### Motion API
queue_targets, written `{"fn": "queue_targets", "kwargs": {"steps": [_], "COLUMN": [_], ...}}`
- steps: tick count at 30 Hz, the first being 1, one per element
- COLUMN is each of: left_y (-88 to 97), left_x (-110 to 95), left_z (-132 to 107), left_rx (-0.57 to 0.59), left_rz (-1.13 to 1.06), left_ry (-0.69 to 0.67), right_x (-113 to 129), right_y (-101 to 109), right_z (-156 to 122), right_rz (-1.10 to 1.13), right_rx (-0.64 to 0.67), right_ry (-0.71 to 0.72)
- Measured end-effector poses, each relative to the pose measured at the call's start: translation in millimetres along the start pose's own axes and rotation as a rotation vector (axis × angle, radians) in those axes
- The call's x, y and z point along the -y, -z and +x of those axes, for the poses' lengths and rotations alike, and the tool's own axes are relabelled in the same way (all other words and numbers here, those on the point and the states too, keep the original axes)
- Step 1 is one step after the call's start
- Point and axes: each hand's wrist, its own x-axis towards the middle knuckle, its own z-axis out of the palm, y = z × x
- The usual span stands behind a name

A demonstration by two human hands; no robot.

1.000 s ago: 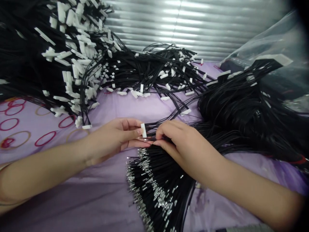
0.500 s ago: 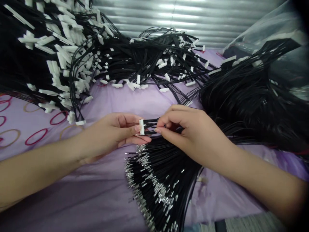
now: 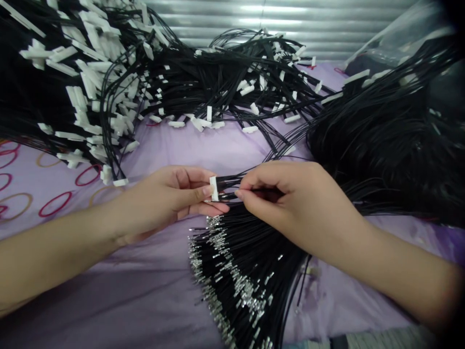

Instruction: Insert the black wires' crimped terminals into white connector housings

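Observation:
A white plastic connector housing (image 3: 214, 189) is pinched between the thumb and fingers of my left hand (image 3: 181, 191). Several black wires run out of its right side. Just to the right, my right hand (image 3: 286, 194) pinches a thin black wire (image 3: 232, 195) close to the housing; the wire's end at the housing is too small to make out. Below both hands fans a thick bundle of loose black wires (image 3: 250, 252), their silver crimp terminals (image 3: 236, 276) pointing left and down.
Black cables with white connectors heap up at the left (image 3: 90, 87) and along the back (image 3: 218, 82). A large bundle of black wires (image 3: 381, 135) lies at the right, beside a clear plastic bag (image 3: 385, 43). A purple cloth (image 3: 152, 291) covers the surface below, in front of a slatted metal shutter (image 3: 283, 24).
My right hand has shifted slightly right, still pinching. The left hand keeps hold of the connector housing, which has tilted a little. The whole view has moved slightly.

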Motion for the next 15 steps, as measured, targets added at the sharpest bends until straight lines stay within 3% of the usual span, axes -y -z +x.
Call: {"fn": "queue_targets", "kwargs": {"steps": [3,15], "left_y": [-1.0,0.7], "left_x": [-0.8,3.1], "left_z": [-0.2,-0.1], "left_rx": [-0.003,-0.023], "left_rz": [0.014,0.068], "left_ry": [0.006,-0.018], "right_x": [-0.8,-3.4], "right_y": [-0.8,-1.6], "right_z": [1.3,3.2], "right_rz": [-0.032,-0.054], "right_rx": [-0.002,0.042], "right_ry": [-0.043,0.018]}}
